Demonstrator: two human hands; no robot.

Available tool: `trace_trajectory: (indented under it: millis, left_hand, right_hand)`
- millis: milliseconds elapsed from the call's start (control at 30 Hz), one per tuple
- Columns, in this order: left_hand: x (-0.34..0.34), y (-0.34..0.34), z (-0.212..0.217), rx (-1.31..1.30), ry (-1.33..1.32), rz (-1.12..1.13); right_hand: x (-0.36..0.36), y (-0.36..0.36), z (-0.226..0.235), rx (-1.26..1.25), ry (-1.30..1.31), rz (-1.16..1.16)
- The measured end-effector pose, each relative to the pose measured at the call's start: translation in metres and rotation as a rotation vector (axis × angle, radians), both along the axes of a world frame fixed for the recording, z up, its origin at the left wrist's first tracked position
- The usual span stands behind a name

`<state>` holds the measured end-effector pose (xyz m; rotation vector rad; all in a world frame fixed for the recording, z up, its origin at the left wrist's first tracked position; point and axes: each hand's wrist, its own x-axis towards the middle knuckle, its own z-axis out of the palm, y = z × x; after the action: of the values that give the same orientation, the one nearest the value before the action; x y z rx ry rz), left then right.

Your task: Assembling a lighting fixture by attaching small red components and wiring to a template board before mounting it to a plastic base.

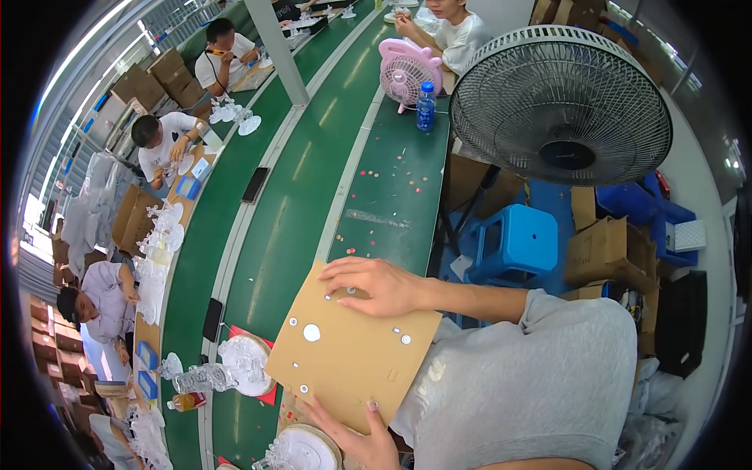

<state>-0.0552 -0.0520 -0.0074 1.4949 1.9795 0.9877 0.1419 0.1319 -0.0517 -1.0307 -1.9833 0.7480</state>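
A flat brown board (352, 356) with small round metal fittings and one larger white circle spans the table's near edge in front of my body. My right hand (376, 287) holds its upper edge, fingers over the corner and thumb bent on the face. At the lower edge, my left hand (356, 440) grips the board, its thumb lying on the surface beside a metal fitting. Left of the board, a clear plastic piece on a round white base (249, 366) rests over something red. Another round base with clear parts (305, 450) sits beside my left hand.
A green work table (376, 207) carries scattered small red and tan bits. A blue bottle (425, 106) and pink fan (409, 72) stand farther up. A big black fan (560, 106) and blue stool (517, 243) stand right. Phones (254, 185) lie along the rail; co-workers sit opposite.
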Motion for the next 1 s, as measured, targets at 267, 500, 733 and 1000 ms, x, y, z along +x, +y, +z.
trace_trajectory:
  millis: [267, 500, 733, 1000]
  left_hand:
    - [0.016, -0.008, -0.004, 0.019, -0.194, 0.077]
    - [0.017, -0.01, -0.01, 0.103, -0.048, 0.182]
    - [-0.007, -0.024, -0.056, 0.43, 0.555, -0.2]
    - [-0.009, -0.019, -0.056, 0.549, 0.668, -0.236]
  right_hand:
    - [-0.011, -0.003, 0.009, -0.02, -0.075, -0.041]
    - [-0.014, -0.004, 0.015, -0.205, -0.067, -0.03]
    - [-0.016, -0.003, 0.014, -0.196, -0.05, -0.047]
    - [-0.018, 0.003, 0.021, -0.208, -0.07, -0.04]
